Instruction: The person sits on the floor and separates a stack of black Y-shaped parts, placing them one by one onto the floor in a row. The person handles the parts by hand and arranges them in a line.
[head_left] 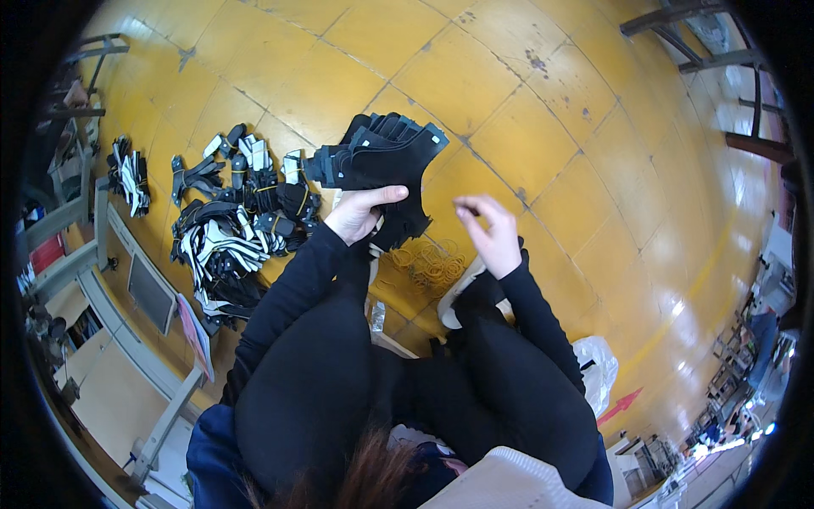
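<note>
My left hand (pixel 365 212) is closed round a stack of black cut pieces (pixel 394 165), its thumb flat on the top one. The pieces look like soft sheet material with curved, notched edges and small white marks at the corners. To the right, apart from the stack, my right hand (pixel 489 231) is raised with its fingers curled and drawn together. Whether anything thin sits between those fingertips I cannot make out. Below and between the hands, a loose heap of yellow rubber bands (pixel 431 265) lies by my feet.
Several black and white bundles (pixel 225 242) are piled on the floor at the left, some banded. A smaller bundle (pixel 129 176) lies farther left, near a grey metal frame (pixel 102 225). A white plastic bag (pixel 596 371) is beside my right leg. Yellow floor tiles (pixel 585 178) stretch ahead.
</note>
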Action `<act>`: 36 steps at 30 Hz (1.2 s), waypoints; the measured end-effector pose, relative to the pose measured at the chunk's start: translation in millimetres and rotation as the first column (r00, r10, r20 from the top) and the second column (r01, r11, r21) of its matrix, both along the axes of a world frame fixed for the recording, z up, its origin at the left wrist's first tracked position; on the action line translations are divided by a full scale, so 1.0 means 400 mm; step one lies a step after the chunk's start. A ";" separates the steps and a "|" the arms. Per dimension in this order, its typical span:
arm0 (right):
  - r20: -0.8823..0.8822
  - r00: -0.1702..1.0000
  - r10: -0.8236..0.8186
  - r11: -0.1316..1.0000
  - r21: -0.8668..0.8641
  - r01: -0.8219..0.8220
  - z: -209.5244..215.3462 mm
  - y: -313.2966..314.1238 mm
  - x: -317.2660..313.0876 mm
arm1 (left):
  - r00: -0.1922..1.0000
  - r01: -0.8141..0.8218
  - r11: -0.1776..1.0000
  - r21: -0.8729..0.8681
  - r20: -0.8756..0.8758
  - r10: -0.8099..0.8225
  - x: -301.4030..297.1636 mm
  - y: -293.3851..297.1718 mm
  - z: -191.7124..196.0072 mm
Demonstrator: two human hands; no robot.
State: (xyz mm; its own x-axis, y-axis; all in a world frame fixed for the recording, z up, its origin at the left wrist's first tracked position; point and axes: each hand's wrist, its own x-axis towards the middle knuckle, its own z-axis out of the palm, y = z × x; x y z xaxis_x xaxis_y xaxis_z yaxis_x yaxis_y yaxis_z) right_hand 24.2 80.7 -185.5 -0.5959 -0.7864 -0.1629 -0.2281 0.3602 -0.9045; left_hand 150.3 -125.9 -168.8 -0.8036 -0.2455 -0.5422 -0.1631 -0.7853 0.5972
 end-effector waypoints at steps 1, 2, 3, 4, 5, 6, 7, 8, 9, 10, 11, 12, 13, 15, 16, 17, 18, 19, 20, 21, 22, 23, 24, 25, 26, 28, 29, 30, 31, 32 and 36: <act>0.125 0.990 -0.061 0.997 -0.037 0.066 0.040 -0.024 -0.017 | 1.000 0.023 1.000 -0.005 0.015 -0.023 -0.001 0.008 0.002; 0.244 0.963 -0.117 0.988 -0.066 0.137 0.069 -0.040 -0.028 | 0.999 0.047 0.999 -0.003 -0.007 -0.047 -0.010 0.021 0.006; 0.321 0.936 -0.145 0.982 -0.073 0.177 0.089 -0.053 -0.036 | 0.998 0.065 0.998 -0.023 -0.010 -0.066 -0.022 0.035 0.002; 0.406 0.900 -0.158 0.974 -0.087 0.210 0.101 -0.073 -0.036 | 0.997 0.076 0.996 -0.054 -0.003 -0.077 -0.026 0.045 0.001; 0.488 0.857 -0.167 0.965 -0.098 0.243 0.105 -0.083 -0.034 | 0.996 0.085 0.993 -0.085 0.004 -0.085 -0.030 0.052 -0.003; 0.415 0.895 -0.165 0.981 -0.028 0.193 0.103 -0.086 -0.032 | 0.995 0.097 0.990 -0.106 -0.010 -0.098 -0.035 0.057 -0.008; 0.442 0.876 -0.195 0.972 -0.032 0.232 0.092 -0.088 -0.024 | 0.995 0.098 0.990 -0.104 0.000 -0.098 -0.035 0.059 -0.009; 0.468 0.855 -0.224 0.962 -0.034 0.271 0.073 -0.087 -0.013 | 0.995 0.099 0.990 -0.102 0.009 -0.098 -0.033 0.062 -0.009; 0.498 0.830 -0.250 0.951 -0.034 0.307 0.072 -0.095 -0.002 | 0.995 0.098 0.990 -0.101 0.023 -0.096 -0.027 0.061 -0.006; 0.480 0.845 -0.238 0.953 -0.051 0.297 0.074 -0.099 0.003 | 0.998 0.067 0.996 -0.056 0.026 -0.065 -0.015 0.057 -0.019; 0.460 0.859 -0.225 0.956 -0.067 0.287 0.080 -0.102 0.005 | 0.999 0.034 0.999 -0.011 0.029 -0.034 0.004 0.053 -0.043; 0.437 0.873 -0.217 0.957 -0.080 0.278 0.085 -0.103 0.007 | 1.000 0.004 0.999 0.038 0.031 -0.005 0.007 0.051 -0.046; 0.424 0.877 -0.226 0.957 -0.075 0.282 0.083 -0.103 0.012 | 1.000 0.000 1.000 0.027 0.023 -0.001 0.008 0.053 -0.050; 0.396 0.887 -0.239 0.956 -0.066 0.287 0.082 -0.102 0.019 | 1.000 -0.010 1.000 0.004 0.007 0.010 0.003 0.061 -0.052; 0.317 0.922 -0.223 0.962 -0.081 0.261 0.086 -0.101 0.021 | 1.000 -0.015 1.000 -0.002 0.014 0.015 0.003 0.064 -0.051; 0.236 0.950 -0.205 0.968 -0.093 0.232 0.095 -0.098 0.022 | 1.000 -0.020 1.000 -0.007 0.021 0.020 0.004 0.066 -0.050; 0.151 0.971 -0.187 0.974 -0.102 0.204 0.100 -0.097 0.020 | 0.999 -0.023 1.000 -0.011 0.026 0.023 -0.001 0.069 -0.045; 0.115 0.979 -0.169 0.972 -0.147 0.186 0.098 -0.097 0.020 | 1.000 -0.014 1.000 -0.016 0.012 0.014 -0.007 0.070 -0.041; 0.079 0.985 -0.153 0.967 -0.191 0.166 0.095 -0.098 0.019 | 1.000 -0.005 1.000 -0.022 -0.003 0.005 -0.013 0.070 -0.037; 0.039 0.990 -0.137 0.960 -0.240 0.142 0.097 -0.101 0.020 | 1.000 0.004 0.999 -0.032 -0.021 -0.004 -0.017 0.066 -0.027; 0.038 0.988 -0.148 0.961 -0.229 0.152 0.099 -0.102 0.021 | 1.000 -0.003 1.000 -0.030 -0.019 0.002 -0.013 0.065 -0.029; 0.037 0.987 -0.159 0.962 -0.219 0.163 0.099 -0.102 0.025 | 1.000 -0.009 1.000 -0.028 -0.016 0.008 -0.006 0.065 -0.036; 0.038 0.984 -0.172 0.963 -0.205 0.176 0.093 -0.099 0.028 | 1.000 -0.013 1.000 -0.023 -0.011 0.013 -0.004 0.065 -0.039; 0.130 0.974 -0.188 0.956 -0.204 0.212 0.080 -0.096 0.033 | 1.000 -0.021 1.000 -0.018 -0.010 0.020 -0.003 0.064 -0.040; 0.220 0.955 -0.202 0.948 -0.201 0.247 0.063 -0.093 0.041 | 1.000 -0.028 1.000 -0.013 -0.010 0.028 -0.002 0.063 -0.040; 0.356 0.906 -0.230 0.943 -0.147 0.298 0.051 -0.085 0.048 | 0.999 -0.037 0.999 0.003 -0.002 0.037 -0.003 0.064 -0.039; 0.402 0.881 -0.248 0.945 -0.101 0.312 0.050 -0.080 0.048 | 0.999 -0.037 0.999 0.011 0.004 0.037 -0.005 0.063 -0.039; 0.448 0.854 -0.265 0.945 -0.057 0.323 0.050 -0.078 0.049 | 0.999 -0.038 0.999 0.017 0.012 0.038 -0.005 0.061 -0.037; 0.470 0.845 -0.257 0.945 -0.063 0.322 0.049 -0.078 0.047 | 0.999 -0.033 0.999 0.011 0.021 0.032 -0.006 0.060 -0.035; 0.492 0.835 -0.248 0.944 -0.070 0.321 0.049 -0.079 0.044 | 0.999 -0.027 1.000 0.006 0.029 0.027 -0.006 0.059 -0.034; 0.586 0.772 -0.247 0.935 -0.066 0.349 0.048 -0.083 0.040 | 0.999 -0.007 1.000 0.005 0.037 0.007 -0.018 0.065 -0.022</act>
State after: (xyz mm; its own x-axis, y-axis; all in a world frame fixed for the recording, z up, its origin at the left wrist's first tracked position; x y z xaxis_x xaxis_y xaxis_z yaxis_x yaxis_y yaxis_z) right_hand 40.3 47.4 -166.4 -0.6483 -0.6293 -0.4285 0.4299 0.1618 -0.8882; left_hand 143.0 -100.0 -177.8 -0.7811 -0.2484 -0.5728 -0.1793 -0.7896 0.5868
